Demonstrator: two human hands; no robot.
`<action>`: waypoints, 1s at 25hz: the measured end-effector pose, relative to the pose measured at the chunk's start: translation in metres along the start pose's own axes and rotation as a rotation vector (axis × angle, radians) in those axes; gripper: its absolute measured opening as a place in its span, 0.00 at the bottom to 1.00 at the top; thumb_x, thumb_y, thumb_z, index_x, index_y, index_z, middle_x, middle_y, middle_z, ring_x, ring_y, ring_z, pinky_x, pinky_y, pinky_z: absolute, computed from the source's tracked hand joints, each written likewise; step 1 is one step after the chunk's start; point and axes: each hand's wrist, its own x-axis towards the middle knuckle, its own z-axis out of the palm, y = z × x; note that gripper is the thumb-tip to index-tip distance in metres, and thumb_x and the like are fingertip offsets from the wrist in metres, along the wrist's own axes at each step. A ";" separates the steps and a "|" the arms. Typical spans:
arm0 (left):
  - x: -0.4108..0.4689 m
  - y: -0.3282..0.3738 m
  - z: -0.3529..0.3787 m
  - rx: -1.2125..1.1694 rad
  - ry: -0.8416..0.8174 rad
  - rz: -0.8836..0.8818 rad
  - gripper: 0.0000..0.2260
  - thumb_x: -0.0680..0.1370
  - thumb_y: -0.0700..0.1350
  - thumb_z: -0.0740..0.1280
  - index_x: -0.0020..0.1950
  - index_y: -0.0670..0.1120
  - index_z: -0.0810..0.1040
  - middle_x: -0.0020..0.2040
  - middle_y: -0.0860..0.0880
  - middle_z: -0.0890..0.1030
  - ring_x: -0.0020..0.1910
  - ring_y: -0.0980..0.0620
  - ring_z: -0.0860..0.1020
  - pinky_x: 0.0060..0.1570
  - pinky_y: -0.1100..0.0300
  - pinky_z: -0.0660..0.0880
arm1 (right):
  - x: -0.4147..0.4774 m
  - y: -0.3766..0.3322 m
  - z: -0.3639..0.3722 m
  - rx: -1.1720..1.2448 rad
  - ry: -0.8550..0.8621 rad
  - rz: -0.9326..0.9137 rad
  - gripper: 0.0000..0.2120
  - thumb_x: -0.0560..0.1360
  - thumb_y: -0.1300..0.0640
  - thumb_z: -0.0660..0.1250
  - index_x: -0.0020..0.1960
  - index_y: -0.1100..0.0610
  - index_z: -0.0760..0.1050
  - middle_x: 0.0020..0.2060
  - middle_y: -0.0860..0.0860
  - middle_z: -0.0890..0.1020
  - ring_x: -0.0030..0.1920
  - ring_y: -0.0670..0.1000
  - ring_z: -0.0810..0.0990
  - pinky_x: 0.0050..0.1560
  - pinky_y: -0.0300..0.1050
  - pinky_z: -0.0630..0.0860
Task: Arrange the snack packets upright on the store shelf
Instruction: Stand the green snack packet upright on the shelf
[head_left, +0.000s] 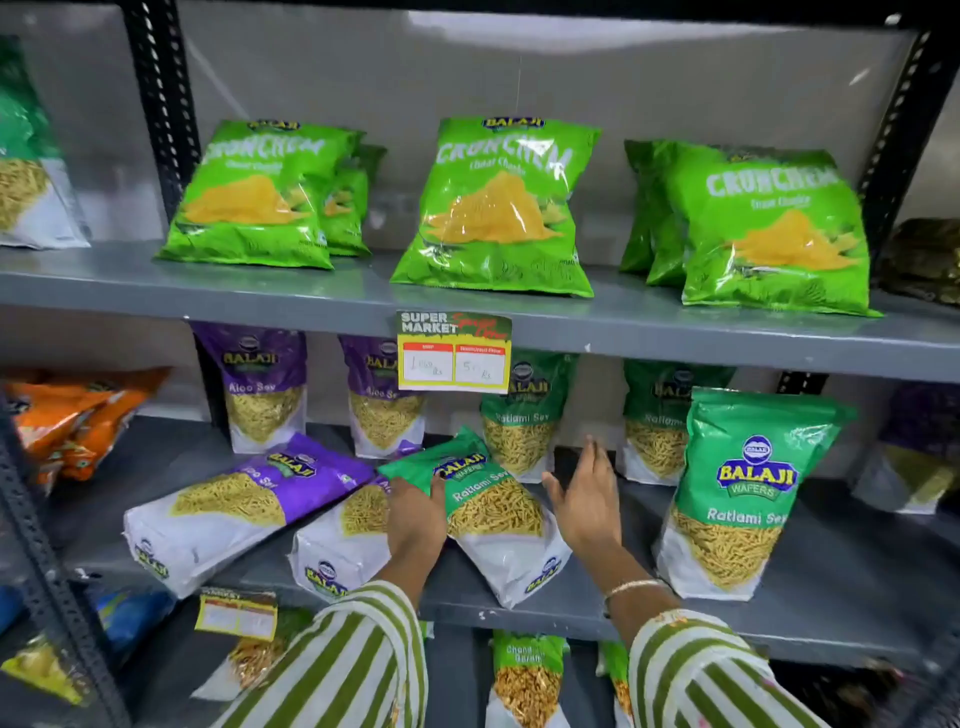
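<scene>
A green Ratlami Sev packet (496, 512) lies flat and tilted on the middle shelf (841, 587). My left hand (415, 519) grips its left edge. Just to the right of that packet, my right hand (587, 501) hovers with fingers apart and holds nothing. Two purple Aloo Sev packets lie flat to the left: the long one (244, 506) and another (343, 545) partly under my left hand. A green Ratlami Sev packet (737, 493) stands upright at the front right. Purple packets (262, 389) and green packets (524, 415) stand upright along the back.
Green Crunchem bags (496, 208) lean on the upper shelf (311, 301), with a price tag (454, 351) on its edge. Orange packets (83, 415) lie at the far left. More packets (527, 675) stand on the shelf below. Black slotted uprights (161, 98) frame the bay.
</scene>
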 end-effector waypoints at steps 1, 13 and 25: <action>0.008 -0.003 0.010 -0.023 -0.112 -0.099 0.27 0.77 0.53 0.61 0.66 0.32 0.65 0.65 0.33 0.73 0.63 0.36 0.73 0.62 0.46 0.72 | 0.011 0.005 0.012 0.079 -0.184 0.109 0.37 0.75 0.41 0.57 0.74 0.63 0.51 0.74 0.60 0.59 0.74 0.59 0.57 0.74 0.52 0.57; 0.022 -0.043 0.037 -0.477 -0.794 -0.512 0.05 0.74 0.39 0.68 0.41 0.40 0.73 0.39 0.43 0.76 0.37 0.46 0.75 0.55 0.40 0.72 | 0.029 0.024 0.045 0.473 -0.983 0.382 0.47 0.51 0.44 0.80 0.63 0.66 0.71 0.63 0.61 0.77 0.63 0.59 0.76 0.67 0.56 0.71; 0.001 -0.032 -0.022 -0.459 -0.655 -0.215 0.17 0.69 0.28 0.69 0.57 0.37 0.74 0.49 0.42 0.80 0.54 0.44 0.75 0.64 0.44 0.71 | -0.030 -0.018 0.002 0.636 -0.701 0.260 0.30 0.61 0.64 0.78 0.59 0.62 0.70 0.62 0.60 0.77 0.62 0.59 0.76 0.66 0.56 0.72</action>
